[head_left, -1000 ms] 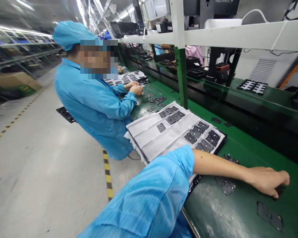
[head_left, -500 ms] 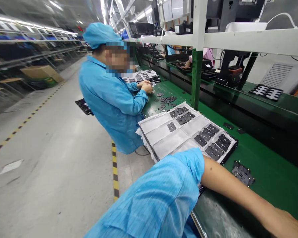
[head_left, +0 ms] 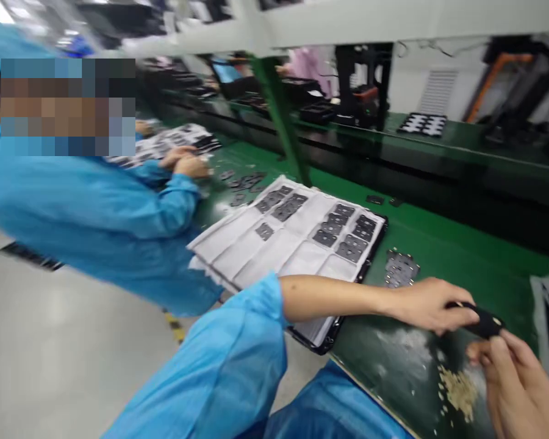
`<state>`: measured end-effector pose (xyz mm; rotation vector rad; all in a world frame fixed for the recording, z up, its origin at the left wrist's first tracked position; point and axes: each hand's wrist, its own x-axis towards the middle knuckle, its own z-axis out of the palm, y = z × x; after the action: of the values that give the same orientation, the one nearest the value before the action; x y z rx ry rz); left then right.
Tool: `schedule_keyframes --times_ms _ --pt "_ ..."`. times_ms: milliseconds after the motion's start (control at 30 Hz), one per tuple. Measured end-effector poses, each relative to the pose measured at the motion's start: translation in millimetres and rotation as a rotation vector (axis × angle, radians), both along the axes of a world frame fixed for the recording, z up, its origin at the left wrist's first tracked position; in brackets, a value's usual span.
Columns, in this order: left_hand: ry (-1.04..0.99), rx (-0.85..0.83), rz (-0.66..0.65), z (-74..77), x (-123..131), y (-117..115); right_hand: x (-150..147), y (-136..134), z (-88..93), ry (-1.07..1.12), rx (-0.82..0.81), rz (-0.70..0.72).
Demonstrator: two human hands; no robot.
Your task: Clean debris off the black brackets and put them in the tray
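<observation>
My left hand (head_left: pixel 434 305) reaches across from the left and grips a flat black plastic part (head_left: pixel 482 320) by its left end. My right hand (head_left: pixel 516 381), at the lower right edge, has its fingers closed at the other end of the same part. Some of its fingertips are blurred. Just below the part, a small heap of tiny pale-yellow pieces (head_left: pixel 460 393) lies on the green table (head_left: pixel 388 353). Behind my left wrist rests a group of similar dark parts (head_left: pixel 401 268).
Left of my forearm a tray with white lining (head_left: pixel 229 250) holds several dark parts in its compartments. A co-worker in blue (head_left: pixel 96 195) works at the table farther left. A green post (head_left: pixel 279 116) rises behind the tray, and a grey-white edged tray (head_left: pixel 542 317) stands far right.
The view has swung to the right. My left hand, cut off at the edge before, is now fully in view with the black part, and my right hand has come into view.
</observation>
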<state>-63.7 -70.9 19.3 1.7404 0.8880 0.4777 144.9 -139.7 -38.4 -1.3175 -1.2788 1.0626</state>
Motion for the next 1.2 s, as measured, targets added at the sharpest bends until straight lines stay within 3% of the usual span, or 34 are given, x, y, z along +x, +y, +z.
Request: schedule_keyframes --times_ms 100,233,533,867,1200 --pt "0.143 0.233 0.04 16.9 -10.3 -9.4 -16.9 -1.3 17.3 0.209 -0.076 -0.017" --pt "0.324 0.361 0.012 26.4 -10.4 -22.6 -25.0 4.8 31.6 0.245 -0.015 -0.04" --pt "0.439 0.529 0.003 17.6 -4.8 -42.1 -22.3 -2.8 19.7 0.269 0.078 -0.044" --pt "0.374 0.431 0.027 22.6 -2.1 -53.0 -21.6 -5.1 15.6 0.221 0.13 -0.057" --pt "0.278 0.355 0.034 15.6 -0.8 -53.5 -18.2 -14.2 10.4 0.161 0.096 -0.06"
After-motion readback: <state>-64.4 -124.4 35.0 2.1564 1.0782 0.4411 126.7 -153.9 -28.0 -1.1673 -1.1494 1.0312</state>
